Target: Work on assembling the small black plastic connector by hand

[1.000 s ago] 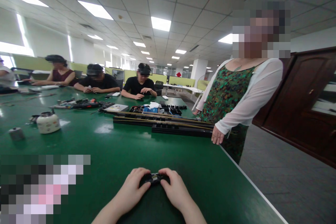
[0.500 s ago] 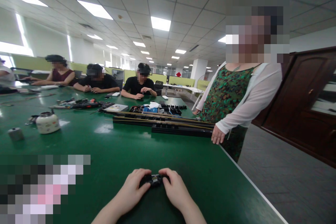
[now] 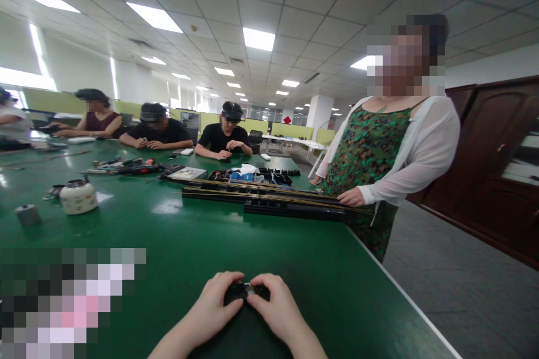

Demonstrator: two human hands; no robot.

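A small black device part (image 3: pixel 238 292), with a lighter piece at its middle, lies between my hands just above or on the green table. Its exact kind is too small to make out. My left hand (image 3: pixel 214 298) grips its left end, thumb in front and fingers curled behind. From the other side my right hand (image 3: pixel 278 304) holds it, the thumb pressed near the lighter middle and the index finger bent over the top. Fingers cover much of the part.
Long black rails (image 3: pixel 295 212) with thin brass-coloured rods lie across the green table (image 3: pixel 189 247). To the left stand a cream jar (image 3: pixel 78 198) and a metal cylinder (image 3: pixel 28 215). Tools (image 3: pixel 138 167) lie farther back. A person (image 3: pixel 370 146) stands at the right; several others sit opposite.
My right thumb and fingers have shifted left, toward the middle of the part. The standing person's hand has moved from the table corner up onto the rails and rods.
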